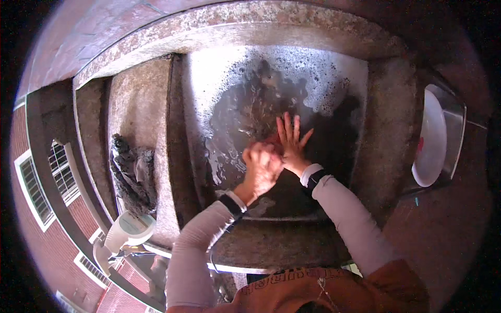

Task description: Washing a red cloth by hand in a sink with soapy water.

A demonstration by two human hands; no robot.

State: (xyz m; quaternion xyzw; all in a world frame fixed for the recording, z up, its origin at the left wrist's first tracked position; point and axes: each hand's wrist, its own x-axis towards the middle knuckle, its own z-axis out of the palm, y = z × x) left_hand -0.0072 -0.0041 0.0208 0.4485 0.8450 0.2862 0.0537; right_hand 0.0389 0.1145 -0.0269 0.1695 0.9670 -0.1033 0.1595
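Observation:
Soapy, murky water [250, 101] stands in a wide stone basin [387, 117] before me, with white suds along its far side. My left hand [263, 166] is curled and blurred over the middle of the water, closed on a wet reddish cloth [276, 143] that shows only in part. Against the cloth's right side rests the heel of my right hand [292, 143], its fingers spread and pointing away from me. The two hands touch or nearly touch. What lies under the water is hidden.
On the stone ledge [141, 98] at left lies a bunched dark grey cloth [135, 176]. Nearer me is a white plastic container [131, 231]. A white oval basin [430, 137] stands at the far right, beside a metal-looking edge. The stone rim [242, 19] curves along the far side.

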